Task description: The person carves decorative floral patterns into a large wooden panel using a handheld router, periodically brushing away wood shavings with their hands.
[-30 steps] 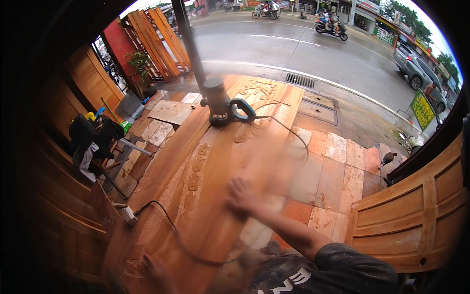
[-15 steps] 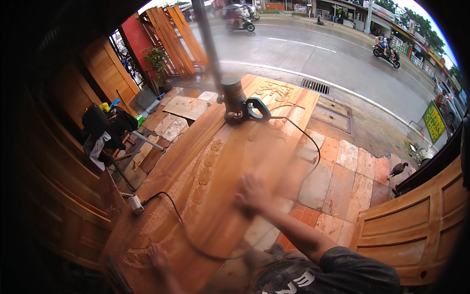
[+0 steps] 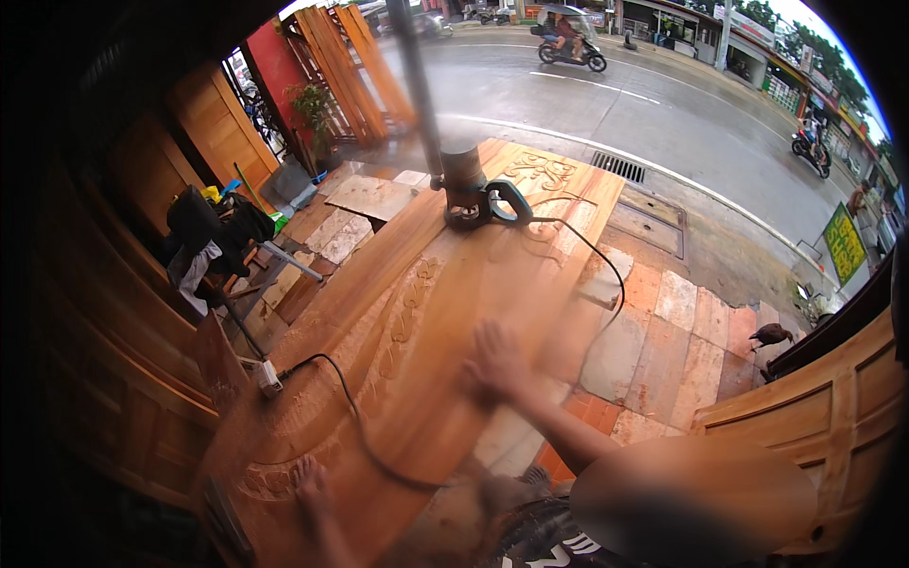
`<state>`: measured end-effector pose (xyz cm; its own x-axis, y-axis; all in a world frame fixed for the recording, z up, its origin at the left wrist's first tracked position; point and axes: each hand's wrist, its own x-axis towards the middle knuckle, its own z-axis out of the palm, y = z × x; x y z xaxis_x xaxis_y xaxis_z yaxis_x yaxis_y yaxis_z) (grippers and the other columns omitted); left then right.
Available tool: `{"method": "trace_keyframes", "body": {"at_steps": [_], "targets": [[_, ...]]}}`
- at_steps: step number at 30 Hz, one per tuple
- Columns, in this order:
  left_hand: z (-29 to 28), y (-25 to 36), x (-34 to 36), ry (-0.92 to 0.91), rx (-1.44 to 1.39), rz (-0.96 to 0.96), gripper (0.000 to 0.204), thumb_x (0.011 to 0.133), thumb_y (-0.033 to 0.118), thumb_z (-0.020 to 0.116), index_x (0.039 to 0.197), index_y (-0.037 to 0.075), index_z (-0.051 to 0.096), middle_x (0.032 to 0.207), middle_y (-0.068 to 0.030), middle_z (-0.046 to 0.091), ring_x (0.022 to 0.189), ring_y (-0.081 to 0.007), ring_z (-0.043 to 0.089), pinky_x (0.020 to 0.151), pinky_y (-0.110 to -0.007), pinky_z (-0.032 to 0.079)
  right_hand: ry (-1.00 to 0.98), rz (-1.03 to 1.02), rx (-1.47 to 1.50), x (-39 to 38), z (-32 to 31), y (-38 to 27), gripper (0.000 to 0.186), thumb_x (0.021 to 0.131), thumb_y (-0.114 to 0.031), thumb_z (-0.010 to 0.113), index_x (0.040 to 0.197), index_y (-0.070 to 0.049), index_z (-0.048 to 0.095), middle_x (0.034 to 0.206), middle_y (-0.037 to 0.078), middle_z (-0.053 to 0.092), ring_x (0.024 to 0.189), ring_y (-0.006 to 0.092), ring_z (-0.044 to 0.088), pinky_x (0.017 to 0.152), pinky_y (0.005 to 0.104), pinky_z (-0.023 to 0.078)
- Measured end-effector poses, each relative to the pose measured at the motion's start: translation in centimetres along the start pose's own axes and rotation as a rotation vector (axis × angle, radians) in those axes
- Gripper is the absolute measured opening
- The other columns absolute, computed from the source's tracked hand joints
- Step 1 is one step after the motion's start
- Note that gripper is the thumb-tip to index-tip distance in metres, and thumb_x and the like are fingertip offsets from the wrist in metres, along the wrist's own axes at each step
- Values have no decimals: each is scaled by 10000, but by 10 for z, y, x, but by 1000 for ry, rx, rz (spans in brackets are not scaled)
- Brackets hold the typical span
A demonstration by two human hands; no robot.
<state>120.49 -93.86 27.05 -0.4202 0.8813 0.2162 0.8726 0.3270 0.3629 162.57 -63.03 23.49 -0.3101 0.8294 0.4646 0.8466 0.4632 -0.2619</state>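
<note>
A long wooden door panel with carved patterns lies before me. My right hand rests on its smooth right side, fingers spread and nothing in them. Near the panel's close end, my left hand lies with fingers stretched out beside a carved oval pattern. A chain-like carving runs along the panel between me and a router, which stands upright toward the far end. Beyond the router is a carved scroll. Fine wood dust covers parts of the surface.
A black cord crosses the panel from a white outlet at its left edge; another cord trails from the router. A post rises behind the router. A paneled door stands right, near a dark bird.
The view has shifted slightly. My left hand has slid a little forward along the panel; my right hand stays nearly in place. Motorcycles on the road have moved. The router has stayed put.
</note>
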Motion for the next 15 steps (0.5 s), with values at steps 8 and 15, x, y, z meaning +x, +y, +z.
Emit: {"method": "trace_keyframes", "body": {"at_steps": [8, 15], "targets": [[6, 34, 6, 398, 84, 91, 533, 1062, 332, 544, 1394, -77, 632, 1470, -279, 594, 1446, -440, 498, 1243, -519, 328, -254, 13, 35, 3, 4, 18, 829, 1054, -627, 457, 1618, -26, 375, 1689, 202, 352, 1586, 348, 293, 1297, 544, 183], [7, -2, -1, 98, -41, 17, 564, 1063, 321, 543, 1486, -53, 554, 1534, -261, 545, 1487, -452, 440, 1233, -519, 351, -9, -29, -35, 0, 1, 0, 815, 1050, -636, 459, 1592, -29, 427, 1664, 202, 400, 1584, 343, 306, 1297, 544, 187]]}}
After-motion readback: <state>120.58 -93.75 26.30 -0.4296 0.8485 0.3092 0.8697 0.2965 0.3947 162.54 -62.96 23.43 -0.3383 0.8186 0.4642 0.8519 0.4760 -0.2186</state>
